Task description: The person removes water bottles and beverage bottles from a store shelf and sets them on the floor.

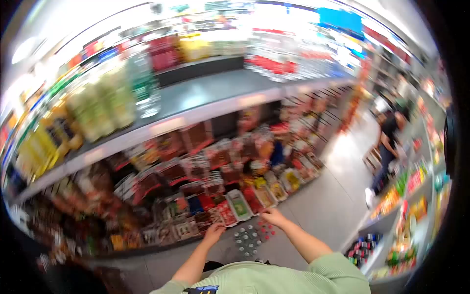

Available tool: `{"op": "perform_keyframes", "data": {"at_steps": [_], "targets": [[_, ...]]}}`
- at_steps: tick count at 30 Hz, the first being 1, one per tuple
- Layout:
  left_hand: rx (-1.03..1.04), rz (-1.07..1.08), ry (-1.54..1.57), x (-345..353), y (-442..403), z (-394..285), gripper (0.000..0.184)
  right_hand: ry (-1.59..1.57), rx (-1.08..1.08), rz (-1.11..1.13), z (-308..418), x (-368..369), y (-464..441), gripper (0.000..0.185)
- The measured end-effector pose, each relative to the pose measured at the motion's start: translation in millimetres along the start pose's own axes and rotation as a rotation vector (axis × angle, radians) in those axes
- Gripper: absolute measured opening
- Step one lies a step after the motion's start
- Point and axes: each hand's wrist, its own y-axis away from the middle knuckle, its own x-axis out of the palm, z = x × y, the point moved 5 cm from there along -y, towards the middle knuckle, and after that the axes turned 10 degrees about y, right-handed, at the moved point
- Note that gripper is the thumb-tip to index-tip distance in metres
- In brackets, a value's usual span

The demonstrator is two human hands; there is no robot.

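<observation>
My left hand [214, 232] is low in front of me, close to the front edge of the bottom row of packets, beside a red packet [226, 214]. My right hand [274, 217] reaches forward near the same row, just right of a white tray with green contents [239, 205]. Blur hides the fingers of both hands, so whether they hold anything cannot be made out. Between and below the hands stands a group of clear bottles with pale caps [247, 240], with several red-capped ones [266, 230] beside it.
Above the packets runs a grey shelf [205, 90] with green-yellow bottles [100, 103] at left and shrink-wrapped bottles [279, 59] at right. A person in dark clothes [389, 134] bends in the aisle at right. Another stocked shelf [391, 220] lines the right side.
</observation>
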Motion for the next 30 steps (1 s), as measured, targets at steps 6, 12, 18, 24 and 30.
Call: {"op": "perform_keyframes", "data": {"at_steps": [6,12,18,24,30], "targets": [[0.056,-0.175,0.055,-111,47,-80,0.026,-0.132,-0.454,0.03,202,50,-18,0.014],[0.254,-0.375,0.177,-196,98,-107,0.024,0.111,-0.974,-0.145,399,72,39,0.008],[0.385,-0.517,0.148,-250,159,-110,0.023,0.318,-1.379,-0.673,515,11,-18,0.03],[0.38,-0.746,0.183,-277,225,-96,0.023,0.648,-1.527,-0.956,610,-83,-128,0.04],[0.363,-0.938,0.24,-274,254,-71,0.024,0.33,-1.944,-0.875,685,-99,-161,0.055]]}}
